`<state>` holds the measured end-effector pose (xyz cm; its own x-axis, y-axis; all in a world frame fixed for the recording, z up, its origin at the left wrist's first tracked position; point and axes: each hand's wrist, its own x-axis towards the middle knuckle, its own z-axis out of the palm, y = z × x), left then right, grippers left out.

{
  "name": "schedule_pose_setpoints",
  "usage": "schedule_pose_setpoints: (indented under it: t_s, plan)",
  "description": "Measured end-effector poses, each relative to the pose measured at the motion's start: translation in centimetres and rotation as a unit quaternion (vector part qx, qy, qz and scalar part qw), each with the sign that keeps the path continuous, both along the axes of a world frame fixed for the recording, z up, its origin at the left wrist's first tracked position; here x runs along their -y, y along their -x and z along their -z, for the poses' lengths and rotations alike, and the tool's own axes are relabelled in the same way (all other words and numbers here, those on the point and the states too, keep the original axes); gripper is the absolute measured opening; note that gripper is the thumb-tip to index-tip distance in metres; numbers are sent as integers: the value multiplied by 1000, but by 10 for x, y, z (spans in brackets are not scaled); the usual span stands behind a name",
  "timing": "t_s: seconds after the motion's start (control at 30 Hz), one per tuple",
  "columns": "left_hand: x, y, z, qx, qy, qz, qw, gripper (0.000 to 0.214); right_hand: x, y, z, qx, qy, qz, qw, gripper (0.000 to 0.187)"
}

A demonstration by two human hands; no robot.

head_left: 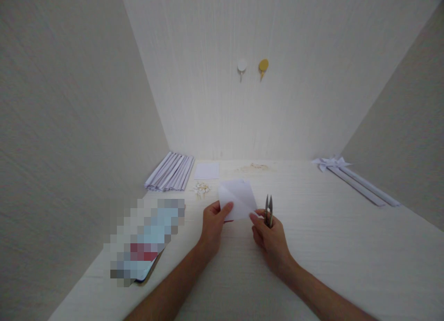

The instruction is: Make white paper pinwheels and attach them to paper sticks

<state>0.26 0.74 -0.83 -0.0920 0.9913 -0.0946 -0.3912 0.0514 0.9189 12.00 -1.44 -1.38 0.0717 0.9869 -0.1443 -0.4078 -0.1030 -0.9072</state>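
Observation:
A square sheet of white paper (237, 198) is held up between my two hands, with a faint diagonal crease across it. My left hand (214, 219) grips its lower left side, thumb on top. At the lower right corner, my right hand (269, 235) pinches the paper between thumb and finger. That same hand also keeps a pair of thread snips (268, 211) tucked in it, blades pointing up and slightly apart. Something thin and reddish shows under the paper near my left fingers, too little of it to name.
Rolled paper sticks (169, 172) lie at the back left, beside a flat white paper square (206, 170) and small whitish pieces (201, 189). A blurred-out phone (149, 242) is at left. A paper pinwheel shape (332, 163) and two paper sticks (364, 187) lie right. Two hooks (242, 65) are on the wall.

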Motion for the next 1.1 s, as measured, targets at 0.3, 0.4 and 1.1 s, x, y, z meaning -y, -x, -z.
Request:
schedule_pose_setpoints:
  t_s: [0.3, 0.4, 1.1]
  plan:
    - [9, -9, 1, -59, 10, 111, 992, 25, -6, -5, 0, -115, -22, 50, 992, 31]
    - [10, -10, 2, -56, 18, 69, 996, 23, -6, -5, 0, -127, -30, 42, 991, 30]
    - [9, -11, -1, -104, 20, -48, 993, 20, -1, -1, 2, 209, -59, -52, 975, 19]
